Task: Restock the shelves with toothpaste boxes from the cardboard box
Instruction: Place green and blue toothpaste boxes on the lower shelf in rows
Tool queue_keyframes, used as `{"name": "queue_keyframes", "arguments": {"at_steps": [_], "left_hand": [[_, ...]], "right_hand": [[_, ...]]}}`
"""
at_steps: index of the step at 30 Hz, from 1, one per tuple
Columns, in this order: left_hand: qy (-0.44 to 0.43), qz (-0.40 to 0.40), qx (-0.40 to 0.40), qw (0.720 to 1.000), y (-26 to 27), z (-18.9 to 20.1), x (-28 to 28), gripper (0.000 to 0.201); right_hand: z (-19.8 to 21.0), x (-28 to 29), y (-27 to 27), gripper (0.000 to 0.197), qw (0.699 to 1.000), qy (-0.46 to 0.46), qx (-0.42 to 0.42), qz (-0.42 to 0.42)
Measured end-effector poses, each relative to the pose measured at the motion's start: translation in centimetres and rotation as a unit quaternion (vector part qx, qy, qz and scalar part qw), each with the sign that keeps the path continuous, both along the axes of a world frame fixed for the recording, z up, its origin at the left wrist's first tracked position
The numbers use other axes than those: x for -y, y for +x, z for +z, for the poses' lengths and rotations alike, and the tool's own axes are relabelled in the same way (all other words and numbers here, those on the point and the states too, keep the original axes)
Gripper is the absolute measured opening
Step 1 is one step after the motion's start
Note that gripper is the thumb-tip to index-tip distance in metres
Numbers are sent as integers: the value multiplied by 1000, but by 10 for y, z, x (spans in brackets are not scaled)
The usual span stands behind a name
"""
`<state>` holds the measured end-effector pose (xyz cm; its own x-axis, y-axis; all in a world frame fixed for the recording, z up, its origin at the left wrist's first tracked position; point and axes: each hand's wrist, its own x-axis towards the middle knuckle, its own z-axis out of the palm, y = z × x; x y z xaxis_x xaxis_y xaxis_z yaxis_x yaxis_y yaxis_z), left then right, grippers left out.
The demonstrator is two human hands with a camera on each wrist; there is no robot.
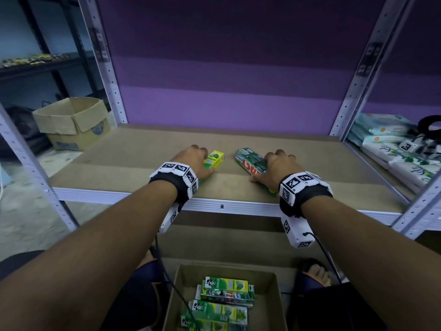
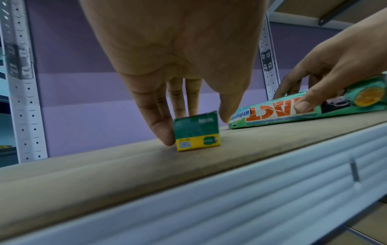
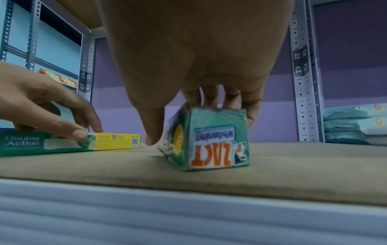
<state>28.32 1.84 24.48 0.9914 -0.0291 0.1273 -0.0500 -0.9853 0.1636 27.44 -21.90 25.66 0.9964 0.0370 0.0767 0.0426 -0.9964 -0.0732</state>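
Note:
Two toothpaste boxes lie flat on the brown shelf board (image 1: 238, 137), near its front edge. My left hand (image 1: 199, 160) grips the yellow-green box (image 1: 215, 158) from above, fingers (image 2: 162, 131) on its left side and thumb on its right; its end face (image 2: 198, 132) points at the wrist camera. My right hand (image 1: 278, 167) grips the green Zact box (image 1: 249, 161) the same way, thumb left and fingers right of it (image 3: 217, 140). Below the shelf, an open cardboard box (image 1: 270, 295) holds several more toothpaste boxes (image 1: 224, 297).
Perforated metal uprights (image 1: 107, 63) (image 1: 365, 68) frame the bay, with a purple wall behind. White-green soft packs (image 1: 393, 151) fill the neighbouring shelf on the right. A second cardboard box (image 1: 71, 123) stands on the floor at the left. A sandalled foot (image 1: 315, 273) is beside the supply box.

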Motion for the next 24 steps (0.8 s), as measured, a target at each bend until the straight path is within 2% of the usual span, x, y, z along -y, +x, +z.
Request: {"name": "queue_keyframes", "arguments": {"at_steps": [6, 15, 24], "left_hand": [[9, -41, 4, 999, -24, 13, 1, 45], [33, -109, 14, 993, -74, 40, 6, 48], [36, -173, 1, 984, -108, 42, 11, 42]], "right_hand": [[18, 3, -20, 66, 999, 31, -14, 15], [53, 9, -69, 52, 995, 43, -38, 84], [53, 20, -105, 43, 987, 80, -62, 123]]}}
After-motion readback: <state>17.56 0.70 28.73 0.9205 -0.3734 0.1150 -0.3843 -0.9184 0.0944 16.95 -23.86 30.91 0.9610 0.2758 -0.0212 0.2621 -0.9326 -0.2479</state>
